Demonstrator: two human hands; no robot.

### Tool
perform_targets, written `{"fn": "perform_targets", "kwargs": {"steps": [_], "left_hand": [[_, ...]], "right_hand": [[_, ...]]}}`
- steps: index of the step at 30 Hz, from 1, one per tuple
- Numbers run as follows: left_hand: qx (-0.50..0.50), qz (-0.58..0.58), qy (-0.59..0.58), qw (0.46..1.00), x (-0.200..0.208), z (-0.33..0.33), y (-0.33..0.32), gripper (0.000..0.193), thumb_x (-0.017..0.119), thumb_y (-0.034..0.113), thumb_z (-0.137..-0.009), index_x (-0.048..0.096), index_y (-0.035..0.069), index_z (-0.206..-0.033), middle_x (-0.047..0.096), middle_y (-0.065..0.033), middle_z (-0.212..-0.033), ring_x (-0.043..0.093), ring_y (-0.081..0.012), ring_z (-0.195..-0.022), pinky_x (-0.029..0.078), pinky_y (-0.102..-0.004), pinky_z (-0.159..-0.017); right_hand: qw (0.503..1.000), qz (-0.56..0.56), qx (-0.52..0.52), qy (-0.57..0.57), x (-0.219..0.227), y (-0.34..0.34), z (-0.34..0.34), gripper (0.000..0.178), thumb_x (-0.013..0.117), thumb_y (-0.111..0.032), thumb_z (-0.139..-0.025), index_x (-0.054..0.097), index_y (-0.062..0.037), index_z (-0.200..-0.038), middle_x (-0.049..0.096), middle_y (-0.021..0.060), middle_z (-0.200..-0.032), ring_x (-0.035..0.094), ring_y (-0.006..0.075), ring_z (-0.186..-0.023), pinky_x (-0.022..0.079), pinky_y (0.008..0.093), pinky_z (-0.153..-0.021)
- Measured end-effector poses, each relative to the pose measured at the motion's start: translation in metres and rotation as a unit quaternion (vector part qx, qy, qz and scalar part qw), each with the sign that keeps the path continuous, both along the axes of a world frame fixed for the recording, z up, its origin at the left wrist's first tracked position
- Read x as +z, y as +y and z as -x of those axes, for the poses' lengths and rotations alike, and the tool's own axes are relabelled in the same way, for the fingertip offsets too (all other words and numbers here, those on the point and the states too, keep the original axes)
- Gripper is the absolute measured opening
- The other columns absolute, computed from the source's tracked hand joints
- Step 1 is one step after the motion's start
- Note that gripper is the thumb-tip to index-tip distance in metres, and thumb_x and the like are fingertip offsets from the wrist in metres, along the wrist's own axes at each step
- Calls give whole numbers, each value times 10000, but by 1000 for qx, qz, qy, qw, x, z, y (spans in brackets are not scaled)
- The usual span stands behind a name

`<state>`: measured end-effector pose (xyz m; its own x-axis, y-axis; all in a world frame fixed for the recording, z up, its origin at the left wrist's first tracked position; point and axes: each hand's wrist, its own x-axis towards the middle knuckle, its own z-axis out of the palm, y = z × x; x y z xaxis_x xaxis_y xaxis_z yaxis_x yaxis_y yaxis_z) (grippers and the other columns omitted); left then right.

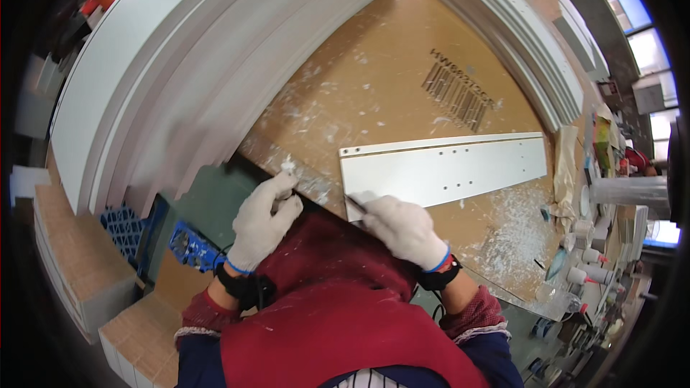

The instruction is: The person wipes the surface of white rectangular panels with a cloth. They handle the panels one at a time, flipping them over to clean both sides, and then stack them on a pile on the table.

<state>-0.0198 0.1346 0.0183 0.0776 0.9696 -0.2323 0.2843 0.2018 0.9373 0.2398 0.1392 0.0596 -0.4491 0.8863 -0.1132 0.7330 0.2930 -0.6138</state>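
My right hand [402,228], in a white knit glove, is closed around a slim dark tool [355,204]. Its tip lies against the near left corner of a white panel [445,172]; most of the tool is hidden by the glove. The panel lies flat, with a long groove along its far edge and several small drilled holes. My left hand [264,217], gloved too, hovers by the table's near edge, left of the panel. Its fingers are loosely bent, thumb apart from the index finger, and nothing shows between them.
Cardboard [366,50] with white shavings [514,241] covers the table. Tall stacks of white panels stand left [180,72] and far right [517,36]. Bottles [593,255] and small tools crowd the right side. A blue device [192,246] sits low at left beside stacked boards [83,266].
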Motion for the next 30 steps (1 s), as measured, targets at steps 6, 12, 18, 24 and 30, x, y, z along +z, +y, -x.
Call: {"fn": "perform_targets", "kwargs": {"steps": [6, 12, 18, 24, 30], "left_hand": [[-344, -273, 189, 879, 46, -57, 27, 611, 788, 216, -605, 517, 33, -1121, 451, -189, -1165, 434, -378, -1085, 369, -452, -941], [-439, -343, 387, 735, 23, -105, 36, 817, 827, 330, -579, 473, 109, -1281, 400, -178, -1346, 370, -408, -1206, 307, -622, -912], [-485, -349, 377, 707, 42, -109, 59, 902, 844, 392, -470, 506, 112, -1258, 432, -180, -1330, 419, -353, -1174, 390, -470, -837], [-473, -338, 350, 734, 35, -98, 56, 857, 814, 408, -504, 518, 76, -1237, 437, -184, -1319, 402, -374, -1216, 417, -479, -893], [-442, -294, 455, 715, 45, -112, 57, 920, 828, 466, -455, 516, 92, -1235, 378, -219, -1332, 330, -483, -1212, 319, -676, -911]], "right_hand": [[883, 124, -404, 203, -22, -25, -85, 179, 587, -158, -883, 626, -21, -992, 600, 28, -719, 551, 110, -644, 453, 274, -601], [789, 127, -501, 331, -35, -68, -100, 158, 586, -153, -902, 603, 0, -934, 533, -35, -683, 464, 35, -611, 397, 211, -558], [725, 102, -567, 376, -34, -80, -126, 181, 586, -140, -903, 604, 8, -1007, 558, -34, -723, 479, 36, -625, 404, 211, -548], [728, -14, -578, 368, -18, -51, -225, 105, 558, -131, -915, 534, -41, -867, 538, -22, -700, 468, 49, -619, 391, 219, -550], [767, -89, -633, 52, -36, 6, -377, 215, 603, -201, -845, 565, 2, -788, 569, 84, -695, 510, 153, -657, 428, 332, -625]]}}
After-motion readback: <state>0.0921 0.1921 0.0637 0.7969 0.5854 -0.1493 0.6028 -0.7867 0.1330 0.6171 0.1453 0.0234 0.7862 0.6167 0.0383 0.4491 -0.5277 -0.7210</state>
